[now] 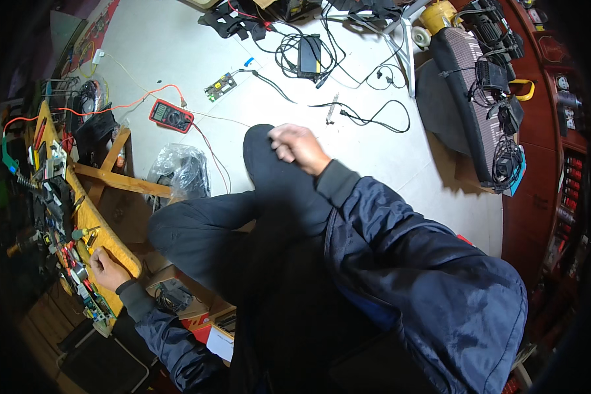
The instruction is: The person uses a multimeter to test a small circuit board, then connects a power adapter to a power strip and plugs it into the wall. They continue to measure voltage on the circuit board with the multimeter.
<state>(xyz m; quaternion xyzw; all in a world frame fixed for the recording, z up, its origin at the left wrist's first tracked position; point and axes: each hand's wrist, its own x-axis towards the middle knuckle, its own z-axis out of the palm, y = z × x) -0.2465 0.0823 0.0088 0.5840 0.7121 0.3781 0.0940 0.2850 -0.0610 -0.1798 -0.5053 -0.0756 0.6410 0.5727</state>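
Note:
My left hand point(108, 269) is at the yellow wooden bench point(121, 256) on the left, its fingers curled together. What it holds, if anything, is too small to make out. Just beyond it lies a screwdriver point(81, 234) with a yellow-green handle, among crowded hand tools and parts. Over my bent knee rests my right hand point(297, 148), loosely closed with nothing visible in it. On the floor ahead are a red multimeter point(171, 116) with a lit display and a bare circuit board point(220, 87) joined to a black cable.
A black power adapter point(309, 57) lies among coiled cables at the far side. A clear plastic bag point(179, 167) sits by the bench's wooden leg point(121, 176). On the right stands a padded seat point(469, 98) heaped with cables. Thin test leads cross the floor near my knee.

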